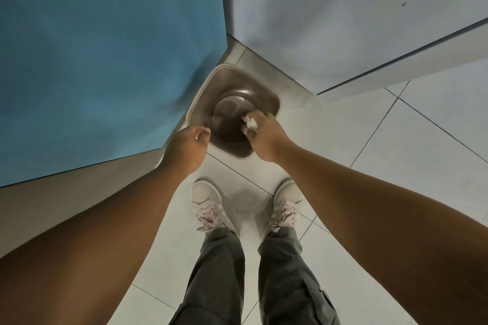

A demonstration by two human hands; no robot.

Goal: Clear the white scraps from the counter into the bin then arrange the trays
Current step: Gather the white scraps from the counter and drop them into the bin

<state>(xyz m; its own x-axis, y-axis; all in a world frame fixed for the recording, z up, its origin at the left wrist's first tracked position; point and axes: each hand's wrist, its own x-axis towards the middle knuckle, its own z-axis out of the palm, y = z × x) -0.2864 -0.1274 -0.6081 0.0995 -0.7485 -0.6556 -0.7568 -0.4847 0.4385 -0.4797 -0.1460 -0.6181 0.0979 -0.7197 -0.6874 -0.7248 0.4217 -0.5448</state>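
Observation:
A brown bin (260,99) with a round inner opening stands on the tiled floor in the corner between a blue panel and a pale wall. My right hand (264,137) hovers over the bin's right side and pinches a bunch of white scraps (252,123) in its fingertips above the opening. My left hand (188,146) is at the bin's left rim with its fingers curled; whether it grips the rim or a lid is hidden. No counter or trays are in view.
A blue panel (105,60) rises on the left above a beige base (66,208). A pale wall (343,8) and skirting close the right side. My feet in pale sneakers (208,208) stand on white floor tiles (396,153) just before the bin.

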